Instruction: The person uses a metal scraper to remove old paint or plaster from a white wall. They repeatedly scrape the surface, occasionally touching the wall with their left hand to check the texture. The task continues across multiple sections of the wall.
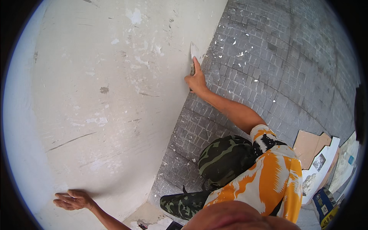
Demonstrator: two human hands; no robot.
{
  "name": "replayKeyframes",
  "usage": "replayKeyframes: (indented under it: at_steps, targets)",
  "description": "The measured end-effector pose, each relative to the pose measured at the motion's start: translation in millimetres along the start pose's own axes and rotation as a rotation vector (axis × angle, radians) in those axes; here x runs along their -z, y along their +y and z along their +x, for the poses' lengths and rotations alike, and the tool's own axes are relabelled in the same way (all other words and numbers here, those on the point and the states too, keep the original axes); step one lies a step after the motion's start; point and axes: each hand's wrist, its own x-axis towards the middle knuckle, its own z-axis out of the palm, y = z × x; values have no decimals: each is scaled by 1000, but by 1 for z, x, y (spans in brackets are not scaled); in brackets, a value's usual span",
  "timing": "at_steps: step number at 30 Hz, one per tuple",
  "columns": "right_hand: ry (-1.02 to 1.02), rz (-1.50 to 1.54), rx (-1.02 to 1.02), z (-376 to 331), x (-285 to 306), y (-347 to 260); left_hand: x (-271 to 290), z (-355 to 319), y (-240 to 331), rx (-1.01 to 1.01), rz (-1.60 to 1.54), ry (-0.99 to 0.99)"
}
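My right hand (196, 79) grips a putty knife (194, 50) by its handle, with the index finger stretched along it toward the blade. The blade lies against the lower part of a pale, scuffed wall (99, 161), close to where the wall meets the paving. At the lower left, my left hand (73, 200) rests on the wall, its fingers spread and nothing in them. White patches and bare scrapes mark the wall between the two hands.
Grey block paving (260, 69) runs along the wall's foot, strewn with white flakes. My bent legs in camouflage trousers (226, 159) are close to the wall. Cardboard sheets (310, 145) and a blue and yellow package (324, 205) lie at the lower right.
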Motion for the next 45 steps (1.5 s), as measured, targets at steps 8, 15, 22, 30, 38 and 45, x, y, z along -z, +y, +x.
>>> replayKeyframes:
  at_steps: [8, 15, 22, 30, 38, 45]
  targets:
    - [69, 64, 28, 131, 94, -66, 4, 4, 4, -26, -39, 2]
    - [10, -24, 52, 118, 91, -79, 5, 6, 8, -46, -11, 7]
    - [108, -264, 541, 37, 37, -91, 8, 9, 9, -60, 7, 3]
    - [29, -100, 98, 60, 52, -160, 8, 8, 10, -17, 6, -2]
    - [-53, -221, 244, 60, 65, -220, 6, 10, 12, -69, -14, 27]
    - [-95, -241, 321, 95, 80, -216, 5, 11, 16, -50, 10, 16]
